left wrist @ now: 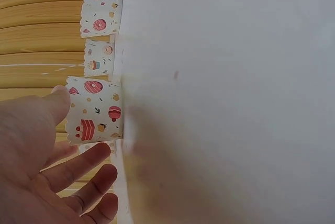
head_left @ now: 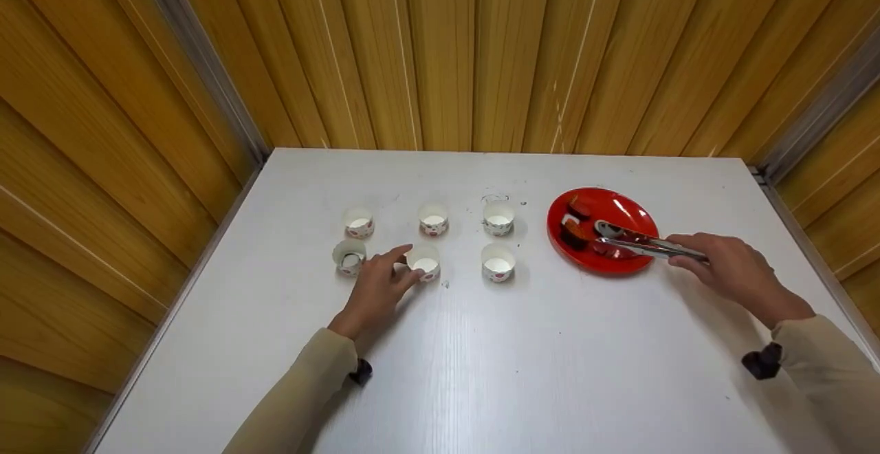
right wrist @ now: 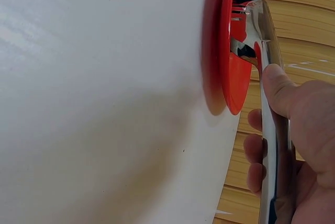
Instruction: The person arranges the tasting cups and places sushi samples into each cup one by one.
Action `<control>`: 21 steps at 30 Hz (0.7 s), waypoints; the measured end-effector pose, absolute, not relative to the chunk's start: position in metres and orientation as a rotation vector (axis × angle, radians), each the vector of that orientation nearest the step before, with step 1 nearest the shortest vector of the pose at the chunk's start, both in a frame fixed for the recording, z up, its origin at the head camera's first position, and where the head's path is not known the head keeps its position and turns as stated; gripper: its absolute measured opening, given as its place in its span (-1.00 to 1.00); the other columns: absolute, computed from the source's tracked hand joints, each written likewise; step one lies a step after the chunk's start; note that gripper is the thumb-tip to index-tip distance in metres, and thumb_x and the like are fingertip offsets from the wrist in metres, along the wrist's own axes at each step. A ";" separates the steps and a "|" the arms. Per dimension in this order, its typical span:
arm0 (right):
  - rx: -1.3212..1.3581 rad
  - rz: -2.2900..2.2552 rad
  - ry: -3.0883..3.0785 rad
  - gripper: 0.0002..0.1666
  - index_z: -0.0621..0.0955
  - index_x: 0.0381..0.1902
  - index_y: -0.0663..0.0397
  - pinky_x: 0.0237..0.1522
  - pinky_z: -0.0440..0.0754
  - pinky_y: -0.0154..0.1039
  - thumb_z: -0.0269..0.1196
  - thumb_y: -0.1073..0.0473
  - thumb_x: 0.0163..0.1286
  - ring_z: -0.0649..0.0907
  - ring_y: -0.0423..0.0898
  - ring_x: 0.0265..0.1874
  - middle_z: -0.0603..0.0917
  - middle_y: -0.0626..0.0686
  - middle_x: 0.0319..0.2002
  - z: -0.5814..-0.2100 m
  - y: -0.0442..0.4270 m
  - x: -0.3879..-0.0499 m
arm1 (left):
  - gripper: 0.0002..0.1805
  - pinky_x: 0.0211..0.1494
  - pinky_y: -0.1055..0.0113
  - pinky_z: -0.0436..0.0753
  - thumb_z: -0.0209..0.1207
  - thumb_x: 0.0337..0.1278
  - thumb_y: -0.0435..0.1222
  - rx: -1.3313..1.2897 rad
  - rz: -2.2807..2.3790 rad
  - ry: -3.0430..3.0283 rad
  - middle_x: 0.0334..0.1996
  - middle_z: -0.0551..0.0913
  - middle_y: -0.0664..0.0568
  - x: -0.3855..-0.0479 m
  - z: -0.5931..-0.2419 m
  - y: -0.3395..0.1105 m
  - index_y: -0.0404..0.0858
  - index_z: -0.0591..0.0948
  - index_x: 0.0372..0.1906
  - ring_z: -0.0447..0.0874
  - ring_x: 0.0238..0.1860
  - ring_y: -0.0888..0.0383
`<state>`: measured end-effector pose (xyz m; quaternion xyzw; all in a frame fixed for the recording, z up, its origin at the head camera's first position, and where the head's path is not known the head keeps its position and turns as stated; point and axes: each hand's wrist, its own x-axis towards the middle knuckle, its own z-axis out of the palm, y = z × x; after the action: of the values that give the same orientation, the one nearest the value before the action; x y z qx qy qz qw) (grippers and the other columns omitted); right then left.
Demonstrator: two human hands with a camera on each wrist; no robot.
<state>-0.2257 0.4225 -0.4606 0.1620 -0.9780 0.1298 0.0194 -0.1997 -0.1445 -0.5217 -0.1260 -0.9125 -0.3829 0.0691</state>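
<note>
My left hand [head_left: 378,282] holds a white paper baking cup [left wrist: 97,111] with red cake and donut prints, thumb and index finger at its sides; the other fingers are spread. The cup stands on the table in the front row, middle. In my right hand [head_left: 735,272] are metal tongs [right wrist: 269,114], their tips apart over a red plate [head_left: 636,217]. Sushi pieces [head_left: 573,232] with dark wrapping and orange tops lie at the plate's left. Whether anything sits between the tong tips, I cannot tell.
Several more paper cups stand in two rows: a back-left cup [head_left: 359,223], back-middle cup [head_left: 433,220], back-right cup [head_left: 498,219] and front-right cup [head_left: 498,263]. The front-left cup [head_left: 349,258] has a pale, dark-rimmed round thing inside. Wood-patterned walls [head_left: 440,55] border the white table [head_left: 481,371].
</note>
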 end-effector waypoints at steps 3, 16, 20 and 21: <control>0.498 0.405 -3.047 -0.46 0.65 0.26 0.07 -0.40 0.46 -0.16 0.44 0.13 0.34 0.55 0.02 -0.34 0.75 0.14 -0.15 -0.459 0.423 -0.225 | -0.38 0.08 0.01 0.52 0.32 0.36 -0.08 -0.386 -1.155 -2.741 -0.01 0.74 -0.14 -0.200 -0.522 -0.144 -0.31 0.52 0.38 0.58 -0.12 -0.03; 0.502 0.379 -3.083 -0.46 0.66 0.25 0.02 -0.40 0.46 -0.16 0.39 -0.06 0.40 0.56 0.03 -0.30 0.75 0.13 -0.13 -0.445 0.426 -0.226 | -0.39 0.14 -0.05 0.48 0.34 0.33 -0.09 -0.377 -1.164 -2.722 -0.06 0.76 -0.14 -0.199 -0.521 -0.144 -0.32 0.54 0.36 0.59 -0.14 -0.07; 0.500 0.366 -3.095 -0.44 0.66 0.26 0.03 -0.39 0.47 -0.14 0.37 -0.10 0.41 0.57 0.04 -0.29 0.75 0.15 -0.10 -0.438 0.426 -0.226 | -0.39 0.22 -0.07 0.47 0.35 0.33 -0.10 -0.385 -1.156 -2.723 -0.08 0.77 -0.15 -0.200 -0.522 -0.143 -0.32 0.54 0.35 0.63 -0.08 -0.10; 0.505 0.358 -3.090 -0.45 0.66 0.26 0.03 -0.39 0.47 -0.14 0.38 -0.08 0.40 0.57 0.04 -0.29 0.75 0.15 -0.10 -0.436 0.426 -0.226 | -0.38 0.22 -0.08 0.47 0.35 0.33 -0.09 -0.384 -1.153 -2.725 -0.08 0.77 -0.14 -0.200 -0.522 -0.143 -0.32 0.54 0.36 0.64 -0.07 -0.10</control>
<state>-0.2260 0.4256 -0.4361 0.1604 -0.9805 0.1137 -0.0050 -0.1999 -0.1432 -0.5222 -0.1283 -0.9104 -0.3854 0.0790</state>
